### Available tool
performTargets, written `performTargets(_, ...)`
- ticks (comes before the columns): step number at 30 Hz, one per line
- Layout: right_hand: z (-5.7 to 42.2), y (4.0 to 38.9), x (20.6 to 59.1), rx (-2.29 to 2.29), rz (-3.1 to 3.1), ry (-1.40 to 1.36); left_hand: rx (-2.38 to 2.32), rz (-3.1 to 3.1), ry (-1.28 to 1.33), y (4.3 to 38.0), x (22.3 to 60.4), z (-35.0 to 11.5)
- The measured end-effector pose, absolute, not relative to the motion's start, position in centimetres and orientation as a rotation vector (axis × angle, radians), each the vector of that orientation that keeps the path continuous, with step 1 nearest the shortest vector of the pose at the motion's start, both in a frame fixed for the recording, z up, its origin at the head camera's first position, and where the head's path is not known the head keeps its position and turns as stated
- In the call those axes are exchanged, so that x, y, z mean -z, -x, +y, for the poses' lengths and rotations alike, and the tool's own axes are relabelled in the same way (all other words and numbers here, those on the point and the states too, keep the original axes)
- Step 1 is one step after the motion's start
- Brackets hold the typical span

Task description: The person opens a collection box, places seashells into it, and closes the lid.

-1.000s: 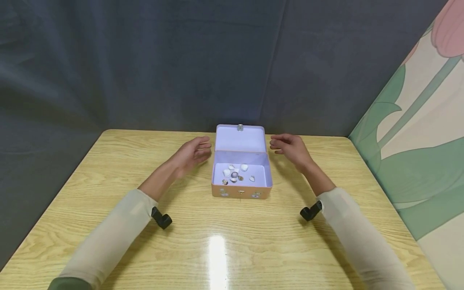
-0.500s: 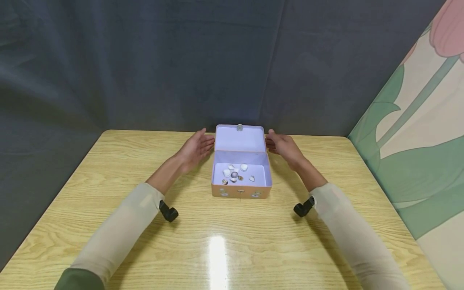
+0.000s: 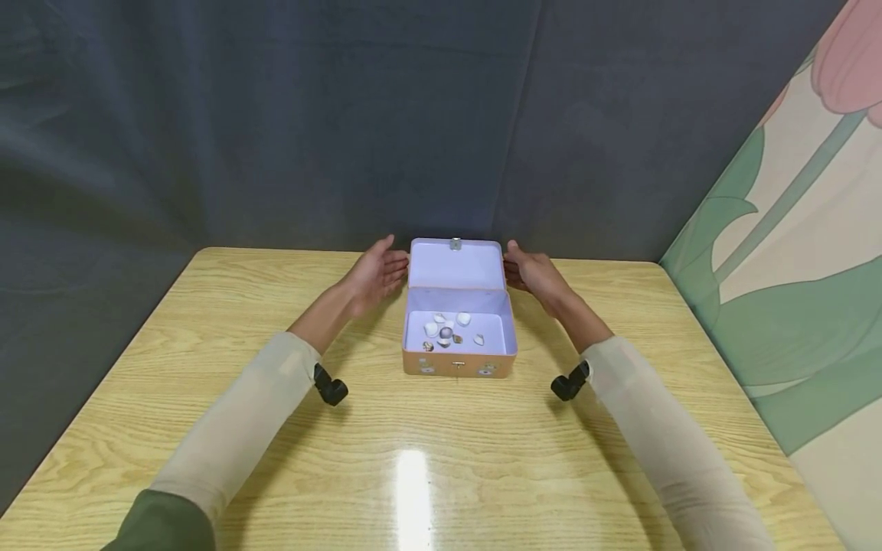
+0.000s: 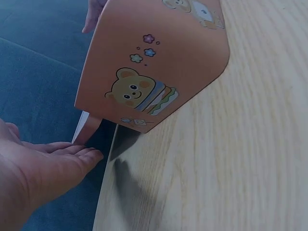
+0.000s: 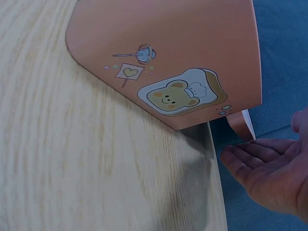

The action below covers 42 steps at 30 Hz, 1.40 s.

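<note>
An orange tin box (image 3: 441, 366) with a lilac inside stands near the table's back, its lid (image 3: 457, 268) swung up and back. Several seashells (image 3: 445, 334) lie on its floor. My left hand (image 3: 375, 279) is at the lid's left edge, fingers straight and thumb up; in the left wrist view the fingertips (image 4: 91, 155) are right at the lid. On the other side my right hand (image 3: 539, 278) mirrors it, its straight fingers (image 5: 252, 156) at the lid's right edge in the right wrist view. Bear pictures decorate the box's sides.
The wooden table (image 3: 482, 459) ends just behind the box, at a dark curtain (image 3: 344, 138). A cloth with a tulip print (image 3: 813, 291) hangs along the right side. Each sleeve carries a small black camera.
Both hands have moved inward to the two side edges of the lid, and their fingers have straightened with thumbs raised. The box and shells have stayed put.
</note>
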State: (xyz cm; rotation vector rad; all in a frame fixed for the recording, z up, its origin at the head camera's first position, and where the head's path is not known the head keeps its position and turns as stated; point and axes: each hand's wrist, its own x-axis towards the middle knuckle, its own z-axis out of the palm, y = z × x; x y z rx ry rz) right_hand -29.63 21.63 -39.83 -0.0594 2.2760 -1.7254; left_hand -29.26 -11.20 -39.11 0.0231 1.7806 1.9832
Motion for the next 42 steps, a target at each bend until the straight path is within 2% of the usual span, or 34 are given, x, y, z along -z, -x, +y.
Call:
performTargets(34, 22.0, 29.5, 38.0, 1.941, 2.47, 0.107, -2.211, 1.831, 0.046, 28.9, 36.9, -10.9)
performTargets(42, 22.2, 28.8, 37.3, 1.874, 2.584, 0.168, -2.161, 2.025, -0.067, 28.0, 36.5, -10.8)
